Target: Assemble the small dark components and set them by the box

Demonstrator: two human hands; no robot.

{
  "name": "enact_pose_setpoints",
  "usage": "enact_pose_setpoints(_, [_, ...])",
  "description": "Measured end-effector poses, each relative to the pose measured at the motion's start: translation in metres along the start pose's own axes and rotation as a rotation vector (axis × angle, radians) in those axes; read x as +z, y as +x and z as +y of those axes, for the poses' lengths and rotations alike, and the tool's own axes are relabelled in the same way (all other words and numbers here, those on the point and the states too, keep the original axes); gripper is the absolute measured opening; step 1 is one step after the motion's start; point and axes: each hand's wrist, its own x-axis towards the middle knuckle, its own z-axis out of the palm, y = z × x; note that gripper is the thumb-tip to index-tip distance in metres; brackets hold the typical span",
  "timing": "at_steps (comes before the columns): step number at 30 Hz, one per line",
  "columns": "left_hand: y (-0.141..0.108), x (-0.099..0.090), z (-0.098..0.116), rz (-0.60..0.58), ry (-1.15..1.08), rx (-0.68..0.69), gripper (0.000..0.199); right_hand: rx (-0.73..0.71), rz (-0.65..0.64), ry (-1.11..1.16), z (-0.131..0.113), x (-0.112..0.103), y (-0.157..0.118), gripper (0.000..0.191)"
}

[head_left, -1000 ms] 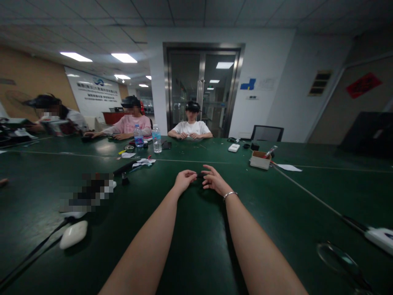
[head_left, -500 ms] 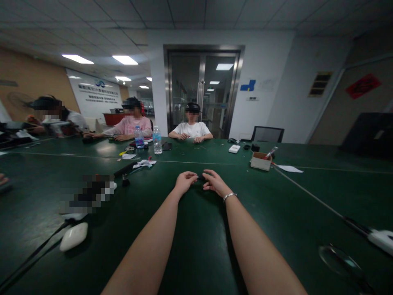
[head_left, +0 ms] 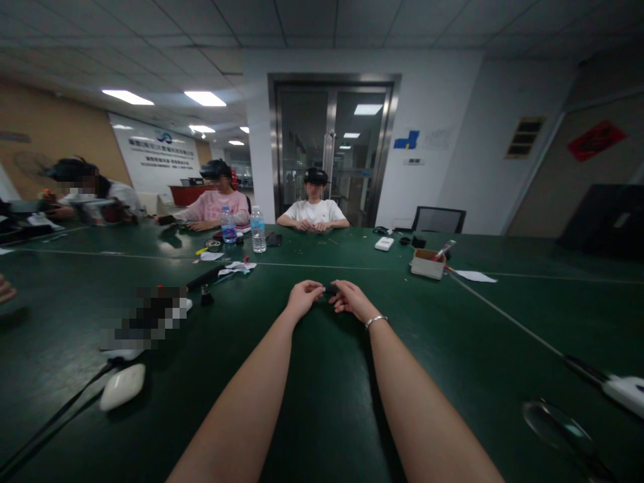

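Both my hands are stretched out over the middle of the green table [head_left: 322, 376]. Between their fingertips is a small dark object [head_left: 331, 290], too small to identify. My left hand [head_left: 304, 298] pinches its left end, where a small light-coloured bit shows at the fingertips. From the other side my right hand [head_left: 354, 300], with a silver bangle [head_left: 376, 321] on the wrist, has its thumb and forefinger closed on the dark part. The remaining right fingers curl beneath. My fingers cover much of the object.
At left lie a white computer mouse [head_left: 123, 387], a blurred-out dark device and a small black bottle [head_left: 206, 295]. Two water bottles [head_left: 258, 229] stand farther back. A small box [head_left: 427, 264] and glasses [head_left: 558, 427] are at right. Several people sit around the table.
My right fingers have closed in on the dark object; my left hand has barely moved. At the left edge another person's hand has shifted up, and the pink-clad person's hand has risen.
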Motion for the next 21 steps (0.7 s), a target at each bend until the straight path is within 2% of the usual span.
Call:
enact_pose_setpoints(3, [-0.0011,-0.0001,0.0027,0.013,-0.008,-0.021,0.018,-0.021,-0.021,-0.025,0.0003,-0.0012,-0.0001,0.022])
enact_pose_setpoints(7, [-0.003,-0.0005,0.007,0.046,-0.054,-0.051,0.02,-0.084,-0.002,0.027,-0.0008,-0.0025,-0.0024,0.048])
enact_pose_setpoints(14, [-0.0042,0.0001,0.0094,0.026,-0.056,-0.051,0.019,-0.014,-0.004,-0.006,-0.0016,-0.0001,-0.002,0.025])
enact_pose_setpoints(18, [-0.0039,-0.0005,0.0094,0.037,-0.074,-0.066,0.018,-0.078,-0.012,0.019,-0.0017,-0.0013,-0.0029,0.042])
enact_pose_setpoints(21, [-0.0047,-0.0008,0.0102,0.031,-0.074,-0.06,0.018,-0.041,0.019,0.024,-0.0009,-0.001,-0.0018,0.035])
